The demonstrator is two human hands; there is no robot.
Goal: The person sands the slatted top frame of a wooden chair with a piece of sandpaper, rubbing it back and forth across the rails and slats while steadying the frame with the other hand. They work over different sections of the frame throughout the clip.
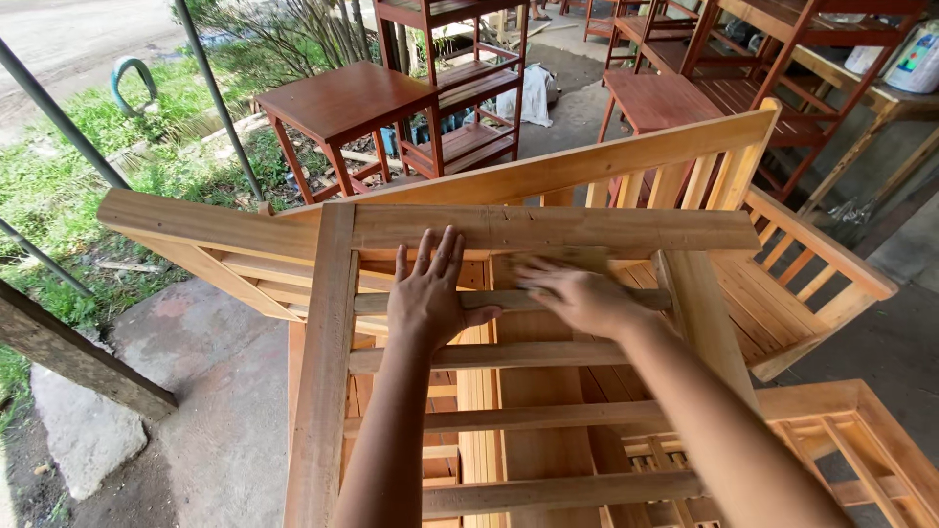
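A large unfinished frame (pixel 548 230) of pale, raw wood with flat rails and slats filled the middle, above a slatted bench (pixel 782 303). The left hand (pixel 427 293) lay flat, fingers spread, on the top rail. The right hand (pixel 577 293), blurred, pressed a scrap of sandpaper (pixel 553 262) beside it. Open concrete floor (pixel 215 391) lay left.

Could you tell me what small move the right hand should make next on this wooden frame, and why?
Probably another short stroke along the top rail. The right hand is blurred and lies flat just below that rail, seemingly rubbing the bare wood, though I cannot tell whether it holds anything. The left hand is spread flat on the frame, steadying it.
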